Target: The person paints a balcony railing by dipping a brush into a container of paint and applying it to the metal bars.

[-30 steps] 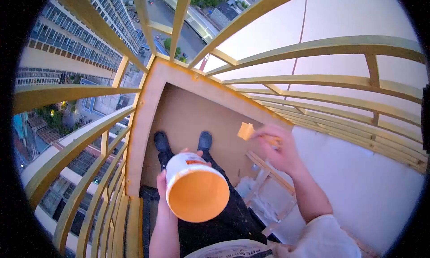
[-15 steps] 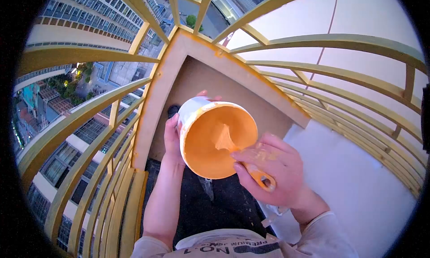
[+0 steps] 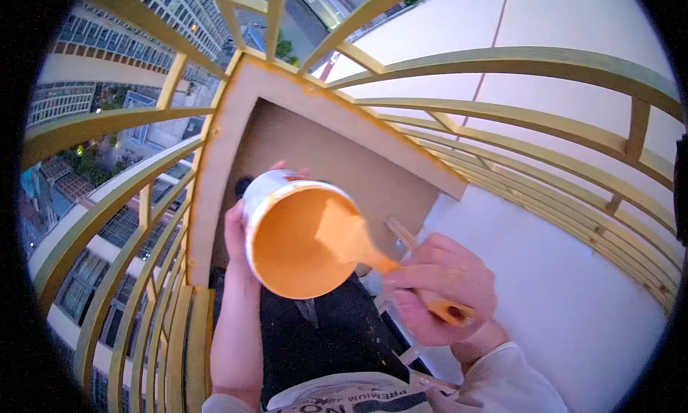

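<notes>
My left hand (image 3: 235, 234) is wrapped round the side of a white bucket (image 3: 290, 252), whose open mouth is tilted toward me and shows orange paint inside. Some fingertips show past the bucket's far rim. In my right hand (image 3: 444, 287) is the handle of an orange-coated brush (image 3: 340, 235). The brush head is at the right side of the bucket's mouth, partly over the rim and blurred by motion. Whether it touches the paint cannot be told.
Yellowish railings (image 3: 516, 112) rise on the left and right, meeting at a pale ledge (image 3: 344, 108) around a brown floor (image 3: 322, 148). A white surface (image 3: 545, 291) lies at the right. Tall buildings and a street show far below.
The brush has moved from deep inside the bucket to its right edge, and my right hand has drawn away from the bucket. My left hand still holds the bucket. The view has shifted.
</notes>
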